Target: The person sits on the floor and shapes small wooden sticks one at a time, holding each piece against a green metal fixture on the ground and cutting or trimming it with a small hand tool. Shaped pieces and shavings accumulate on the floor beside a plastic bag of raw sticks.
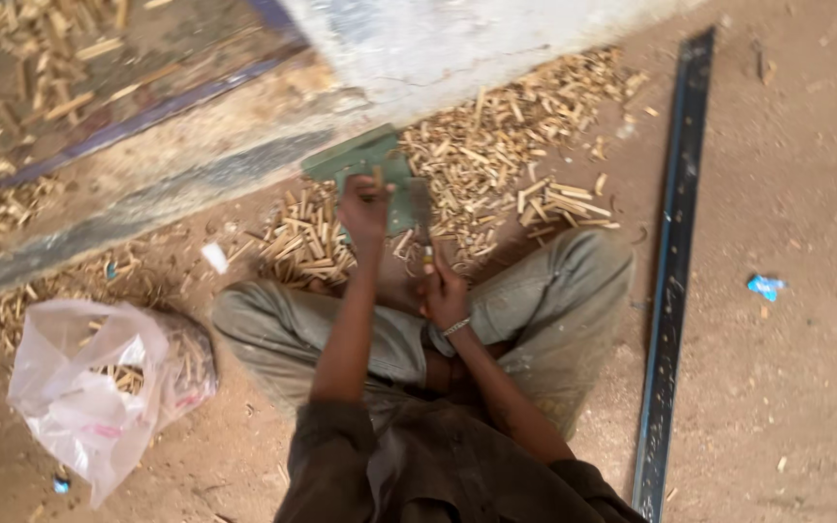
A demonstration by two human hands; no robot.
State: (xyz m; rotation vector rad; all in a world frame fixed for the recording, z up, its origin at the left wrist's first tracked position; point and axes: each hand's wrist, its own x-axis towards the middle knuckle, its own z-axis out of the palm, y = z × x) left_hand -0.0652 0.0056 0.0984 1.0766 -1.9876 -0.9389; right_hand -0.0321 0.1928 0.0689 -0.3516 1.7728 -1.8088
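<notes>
We are steadying a stick (377, 177) with left hand (364, 208) fingers closed on it, right hand (445, 295) gripping a blade (420, 208), sticks (496, 155) lying around.

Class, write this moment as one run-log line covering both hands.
left hand: holds small wood stick on green block | right hand: grips a tool handle | short cut wood sticks piled around

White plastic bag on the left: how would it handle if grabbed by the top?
The plastic bag looks thin and crumpled, so probably floppy, sagging when lifted. It seems to hold only a few short wood sticks, so likely light. Its mouth lies open, so sticks might spill if it tips.
</notes>
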